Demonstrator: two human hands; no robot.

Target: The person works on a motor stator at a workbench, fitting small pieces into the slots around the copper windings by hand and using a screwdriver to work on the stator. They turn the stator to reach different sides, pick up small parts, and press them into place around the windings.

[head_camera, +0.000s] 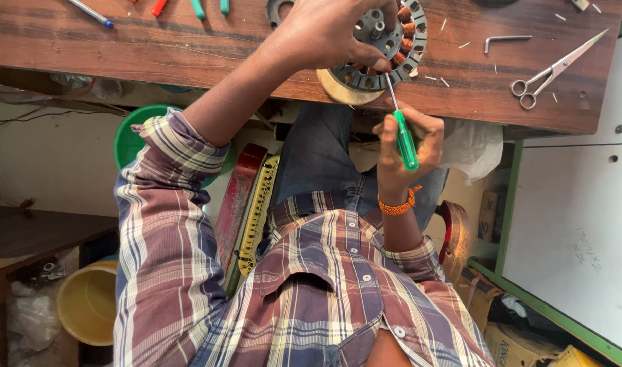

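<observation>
My left hand (322,32) rests on top of a round grey motor stator with copper windings (401,49) and holds it at the near edge of the wooden table (154,51). My right hand (407,146), with an orange band on the wrist, grips a green-handled screwdriver (405,141) below the table edge. The screwdriver's thin metal shaft points up and its tip touches the stator's near rim. A tan disc shows beneath the stator.
Scissors (553,71) and a hex key (505,40) lie on the table to the right. Pens and coloured tool handles (90,12) lie at the far left. A green tub (129,139), a yellow bucket (87,303) and a white plastic bag (475,146) sit under the table.
</observation>
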